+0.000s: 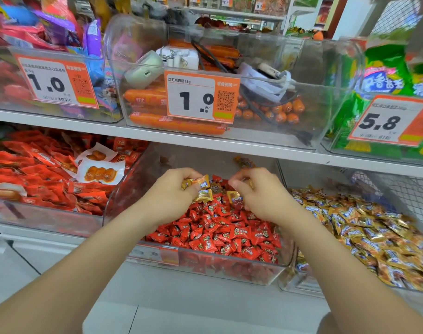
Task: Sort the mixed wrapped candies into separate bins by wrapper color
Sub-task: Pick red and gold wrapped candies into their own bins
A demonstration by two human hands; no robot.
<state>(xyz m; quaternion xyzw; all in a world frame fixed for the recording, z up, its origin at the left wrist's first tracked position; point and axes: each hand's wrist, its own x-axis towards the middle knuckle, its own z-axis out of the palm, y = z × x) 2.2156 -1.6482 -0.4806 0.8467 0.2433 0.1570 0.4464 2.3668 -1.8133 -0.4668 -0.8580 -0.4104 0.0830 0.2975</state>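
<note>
A clear middle bin on the lower shelf holds a heap of red-wrapped candies. A few gold-wrapped candies lie on the red heap near its back. My left hand is over the back of this bin and grips several gold-wrapped candies in its curled fingers. My right hand is beside it, fingers curled, pinching a gold candy that is mostly hidden by the fingers. The clear bin on the right is full of gold-wrapped candies.
Left of the red bin, another clear bin holds red snack packets. The shelf above carries clear bins with orange sausages, green bags and orange price tags. A wire basket stands at the far right.
</note>
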